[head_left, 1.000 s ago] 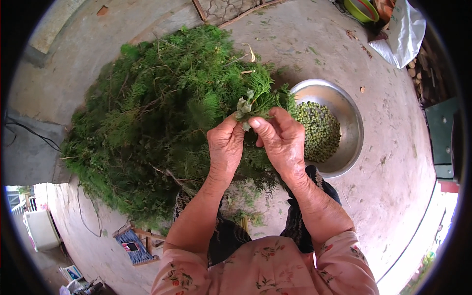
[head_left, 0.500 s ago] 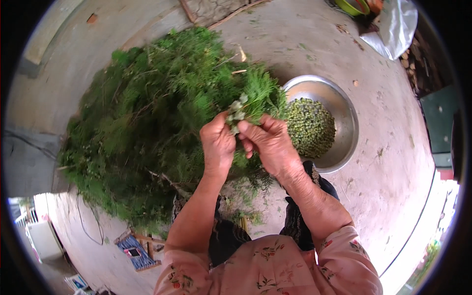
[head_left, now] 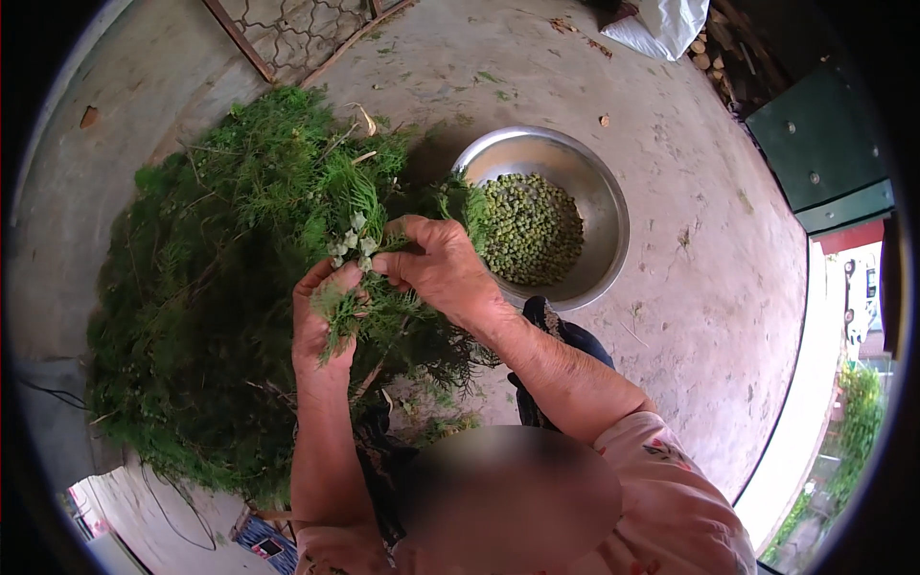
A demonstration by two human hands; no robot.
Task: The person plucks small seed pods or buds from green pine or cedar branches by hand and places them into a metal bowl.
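My left hand (head_left: 324, 316) is closed around a green evergreen sprig (head_left: 337, 314) with flat, scaly leaves. A cluster of pale grey-green, knobbly cones (head_left: 353, 238) sticks up above its fingers. My right hand (head_left: 443, 273) reaches across from the right, thumb and forefinger pinched at the lowest cone of the cluster. Under and beyond both hands spreads a large heap of cut evergreen branches (head_left: 182, 259). Right of the heap stands a wide metal basin (head_left: 613, 225), partly filled with many small green cones (head_left: 532, 230). Some foliage overlaps the basin's left rim.
The concrete floor (head_left: 690, 278) carries scattered leaf bits. A metal lattice frame (head_left: 297, 38) lies at the far left. At the far right are a white sack (head_left: 661, 29), stacked firewood (head_left: 714, 57) and a green cabinet (head_left: 824, 144). A blue woven seat (head_left: 264, 541) is at the lower left.
The view has shifted, so basin and heap appear farther left. The cones now show more plainly above my left hand, and my right thumb and finger have moved against them.
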